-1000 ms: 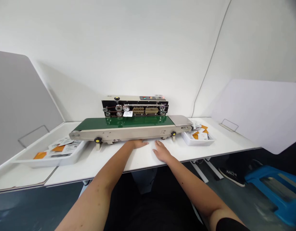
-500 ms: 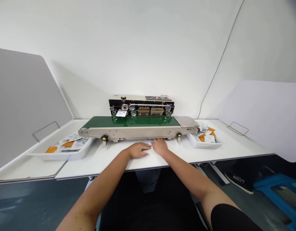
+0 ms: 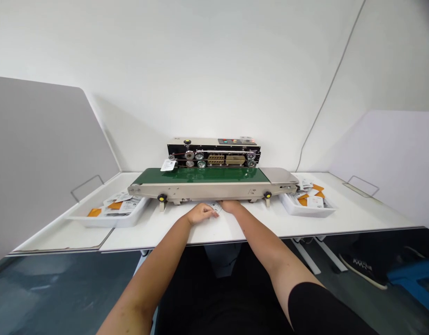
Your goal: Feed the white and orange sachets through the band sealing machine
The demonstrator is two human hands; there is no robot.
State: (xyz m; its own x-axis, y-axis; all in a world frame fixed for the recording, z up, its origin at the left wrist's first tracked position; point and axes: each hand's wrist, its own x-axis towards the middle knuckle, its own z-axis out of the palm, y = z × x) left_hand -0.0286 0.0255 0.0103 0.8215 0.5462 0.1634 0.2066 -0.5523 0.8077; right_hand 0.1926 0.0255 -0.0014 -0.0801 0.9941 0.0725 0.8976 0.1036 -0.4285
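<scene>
On the white tabletop in front of the sealing machine, my left hand (image 3: 200, 213) has its fingers drawn together on the lower left edge of a small white printed packet (image 3: 215, 205). My right hand (image 3: 230, 206) lies at the other side of that packet, its fingers partly hidden beneath the conveyor's front edge, so their hold cannot be made out. Above both hands runs the green conveyor belt (image 3: 207, 175) of the band sealer (image 3: 221, 153). Another white packet (image 3: 168, 165) hangs at the left end of the sealer's rollers, tilted over the belt.
A white bin (image 3: 106, 221) of white and orange packets stands at the left, a second bin (image 3: 308, 211) of them at the right. Grey partitions (image 3: 43, 158) flank the table. A blue stool (image 3: 416, 281) and a shoe (image 3: 364, 270) are on the floor at right.
My left fingers have gone from spread flat to closed on the packet's edge. My right fingers have slid further under the conveyor. The packet in the sealer has travelled left along the rollers.
</scene>
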